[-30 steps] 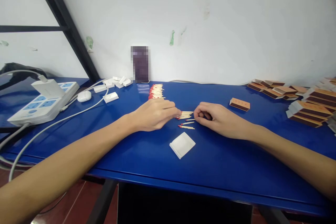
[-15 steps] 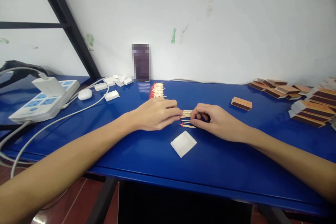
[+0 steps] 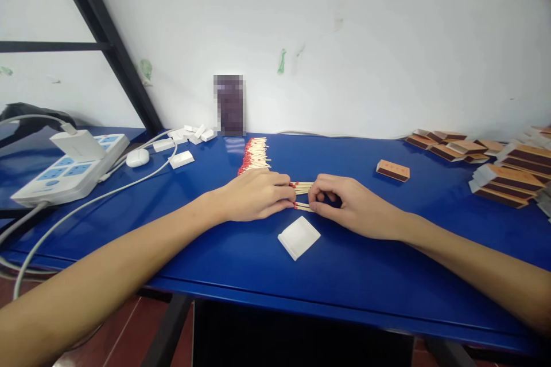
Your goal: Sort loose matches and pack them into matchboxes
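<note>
Several matches lie on the blue table between my two hands, red heads to the left. My left hand has its fingers closed at the head ends. At the plain stick ends, my right hand is curled, thumb and fingers pinching the matches. Two of these matches sit slightly apart, nearer to me. Just in front of my hands lies a small white matchbox tray. Beyond my left hand spreads a row of loose matches, partly hidden by that hand.
One matchbox sleeve lies to the right, with more sleeves and stacks behind it. White trays are at the back left. A power strip, cables, a white earbud case and a blurred upright object also stand there.
The matches between my hands have been drawn closer together, and the near ones lie more parallel. My hands have barely moved. The whole view has shifted slightly.
</note>
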A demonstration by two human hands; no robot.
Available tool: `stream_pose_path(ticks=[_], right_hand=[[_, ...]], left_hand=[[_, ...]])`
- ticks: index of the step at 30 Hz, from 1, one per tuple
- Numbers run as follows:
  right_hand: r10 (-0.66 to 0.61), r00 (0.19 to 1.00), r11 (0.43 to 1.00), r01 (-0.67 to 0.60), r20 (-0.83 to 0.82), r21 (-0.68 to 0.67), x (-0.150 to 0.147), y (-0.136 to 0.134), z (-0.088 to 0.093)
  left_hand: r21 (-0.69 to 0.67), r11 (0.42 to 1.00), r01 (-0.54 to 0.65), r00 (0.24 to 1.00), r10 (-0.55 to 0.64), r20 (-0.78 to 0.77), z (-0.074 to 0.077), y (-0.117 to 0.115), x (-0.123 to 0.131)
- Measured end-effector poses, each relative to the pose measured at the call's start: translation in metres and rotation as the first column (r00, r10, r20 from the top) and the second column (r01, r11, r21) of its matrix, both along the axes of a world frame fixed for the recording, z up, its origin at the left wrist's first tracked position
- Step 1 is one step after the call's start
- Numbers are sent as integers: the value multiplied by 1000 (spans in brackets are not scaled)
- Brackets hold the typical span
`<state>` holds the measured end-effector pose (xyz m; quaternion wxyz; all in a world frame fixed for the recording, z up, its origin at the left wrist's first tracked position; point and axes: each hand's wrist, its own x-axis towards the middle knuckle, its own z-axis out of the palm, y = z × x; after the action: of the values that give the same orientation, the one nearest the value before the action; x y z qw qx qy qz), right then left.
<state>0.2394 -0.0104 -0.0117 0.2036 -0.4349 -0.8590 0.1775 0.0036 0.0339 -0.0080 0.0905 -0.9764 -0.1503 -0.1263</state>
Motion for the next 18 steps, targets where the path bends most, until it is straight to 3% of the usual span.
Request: stream_pose_path(ticks=[7,12,18], right_hand=[[36,998,999,-37,42,39,2,0,-2],[54,998,998,-55,24,40,2,0,-2],[-76,992,996,81,-105,43,2,4,-5]], left_hand=[[0,1000,4,1000,-4,19,0,0,0],[24,998,-64,997,64,36,2,1,-1],[44,995,-86,996,85,17,1,1,-2]])
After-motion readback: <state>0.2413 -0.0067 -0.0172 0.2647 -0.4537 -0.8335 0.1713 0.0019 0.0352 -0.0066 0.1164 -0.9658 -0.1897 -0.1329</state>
